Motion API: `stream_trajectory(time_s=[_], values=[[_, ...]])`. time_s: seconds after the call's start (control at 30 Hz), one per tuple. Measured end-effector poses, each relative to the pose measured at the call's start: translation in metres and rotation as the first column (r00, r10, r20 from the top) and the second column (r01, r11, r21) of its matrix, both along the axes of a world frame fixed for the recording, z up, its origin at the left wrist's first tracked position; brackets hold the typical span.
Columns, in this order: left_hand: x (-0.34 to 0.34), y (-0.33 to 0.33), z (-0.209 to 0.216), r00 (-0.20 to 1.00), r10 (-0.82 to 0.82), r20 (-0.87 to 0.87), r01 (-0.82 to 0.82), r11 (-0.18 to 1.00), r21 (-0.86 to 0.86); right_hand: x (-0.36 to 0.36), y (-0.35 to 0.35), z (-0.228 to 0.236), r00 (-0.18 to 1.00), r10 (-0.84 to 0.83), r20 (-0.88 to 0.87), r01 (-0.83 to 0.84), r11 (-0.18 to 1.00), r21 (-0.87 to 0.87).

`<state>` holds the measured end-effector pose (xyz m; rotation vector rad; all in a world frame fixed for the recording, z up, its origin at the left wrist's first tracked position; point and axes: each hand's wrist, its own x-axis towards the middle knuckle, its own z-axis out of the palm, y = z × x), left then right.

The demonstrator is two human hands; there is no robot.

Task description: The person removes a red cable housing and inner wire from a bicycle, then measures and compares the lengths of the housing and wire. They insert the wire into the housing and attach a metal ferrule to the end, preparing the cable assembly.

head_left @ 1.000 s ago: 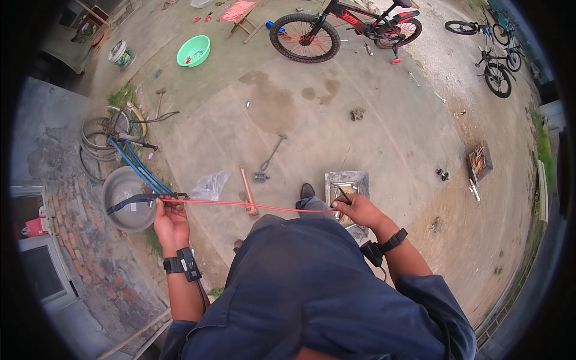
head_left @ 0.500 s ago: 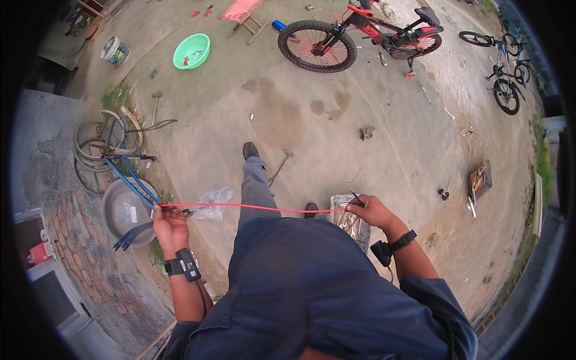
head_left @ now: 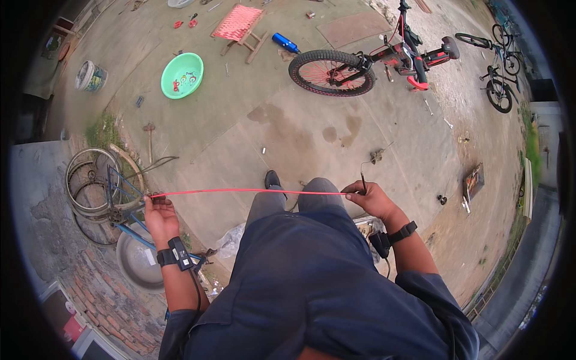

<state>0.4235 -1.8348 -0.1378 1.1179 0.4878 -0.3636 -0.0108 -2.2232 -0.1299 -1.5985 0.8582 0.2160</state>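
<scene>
Yard scene: a red cord (head_left: 249, 191) runs nearly straight between two hands in front of me, the left hand (head_left: 161, 219) pinching one end, the right hand's grip (head_left: 372, 200) pinching near the other. Stretched out already, it lies well apart from the black-and-red bicycle (head_left: 363, 63).

The red cable (head_left: 240, 190) looks like smooth plastic — the brick wall (head_left: 102, 294), rough and matt
</scene>
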Motion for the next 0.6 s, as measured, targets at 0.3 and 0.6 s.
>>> stream_trajectory(time_s=[0.3,0.6], values=[[0.147,-0.143,0.012,0.993,-0.091,0.077,0.085,0.994,0.074,0.134,-0.091,-0.017,0.998,0.033,-0.054,-0.034,0.999,-0.02],[0.277,-0.345,0.013,0.946,-0.321,0.032,0.31,0.932,0.186,0.285,-0.258,-0.013,0.909,-0.395,0.133,0.34,0.888,0.31]])
